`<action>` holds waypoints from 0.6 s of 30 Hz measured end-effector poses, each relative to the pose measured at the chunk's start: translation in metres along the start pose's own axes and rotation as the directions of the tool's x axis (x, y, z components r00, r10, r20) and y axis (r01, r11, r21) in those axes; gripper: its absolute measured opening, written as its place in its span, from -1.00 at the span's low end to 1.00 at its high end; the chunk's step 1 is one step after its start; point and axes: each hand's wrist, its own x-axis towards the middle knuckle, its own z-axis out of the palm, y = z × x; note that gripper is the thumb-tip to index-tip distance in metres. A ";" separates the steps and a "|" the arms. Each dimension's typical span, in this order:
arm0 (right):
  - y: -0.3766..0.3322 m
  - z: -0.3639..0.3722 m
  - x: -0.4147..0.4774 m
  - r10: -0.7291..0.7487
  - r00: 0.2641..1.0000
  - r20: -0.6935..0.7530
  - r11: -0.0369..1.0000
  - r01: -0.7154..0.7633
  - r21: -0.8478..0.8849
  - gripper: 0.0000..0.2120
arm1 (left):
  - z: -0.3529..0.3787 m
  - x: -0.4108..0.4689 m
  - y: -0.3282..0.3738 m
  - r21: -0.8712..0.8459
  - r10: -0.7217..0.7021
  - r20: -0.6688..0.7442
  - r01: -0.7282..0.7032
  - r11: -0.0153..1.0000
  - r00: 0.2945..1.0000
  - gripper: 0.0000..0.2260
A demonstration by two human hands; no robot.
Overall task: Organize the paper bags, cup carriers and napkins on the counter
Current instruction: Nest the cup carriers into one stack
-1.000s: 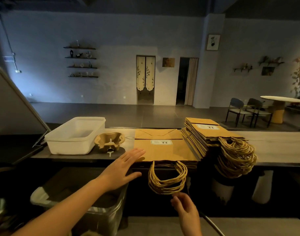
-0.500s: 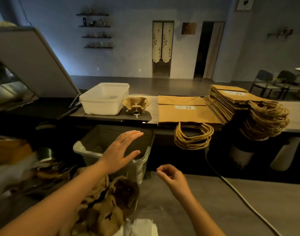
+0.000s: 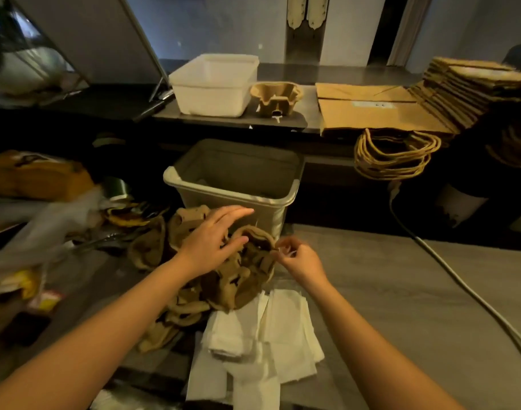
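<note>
A loose heap of brown pulp cup carriers (image 3: 223,279) lies on the near grey counter. My left hand (image 3: 211,238) hovers over the heap with fingers spread, the thumb near a carrier's rim. My right hand (image 3: 297,258) pinches the right edge of a carrier. White napkins (image 3: 262,335) lie scattered just below the heap. On the far counter sit one cup carrier (image 3: 275,97), flat paper bags (image 3: 371,110) with rope handles hanging over the edge, and a taller stack of paper bags (image 3: 472,84) at the right.
A grey bin (image 3: 238,179) stands between the two counters. A white plastic tub (image 3: 214,84) sits on the far counter beside the single carrier. Wrappers and clutter (image 3: 46,202) cover the left. A cable (image 3: 448,270) crosses the near counter at the right.
The view has tilted down from the far counter to the near one. Both hands dropped onto the carrier heap; the right hand now pinches a carrier edge.
</note>
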 end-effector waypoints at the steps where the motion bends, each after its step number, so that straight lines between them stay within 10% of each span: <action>1: -0.001 0.004 -0.002 0.007 1.000 0.010 1.000 -0.007 0.012 -0.79 | 0.002 -0.005 0.000 -0.028 -0.032 0.019 0.032 0.999 0.999 -0.58; 5: -0.006 0.016 -0.013 -0.029 0.989 0.148 0.999 0.032 -0.020 -0.81 | 0.009 -0.025 0.002 -0.008 -0.249 0.183 0.254 0.967 0.951 -0.59; 10: -0.003 0.024 -0.017 -0.020 0.990 0.139 0.999 0.024 -0.026 -0.80 | 0.024 -0.030 0.005 0.437 -0.463 0.461 0.261 0.861 0.757 -0.40; 18: 0.008 0.018 0.007 -0.061 0.988 -0.144 0.996 0.052 -0.067 -0.76 | 0.015 -0.015 0.003 0.186 -0.476 0.446 0.442 0.878 0.758 -0.69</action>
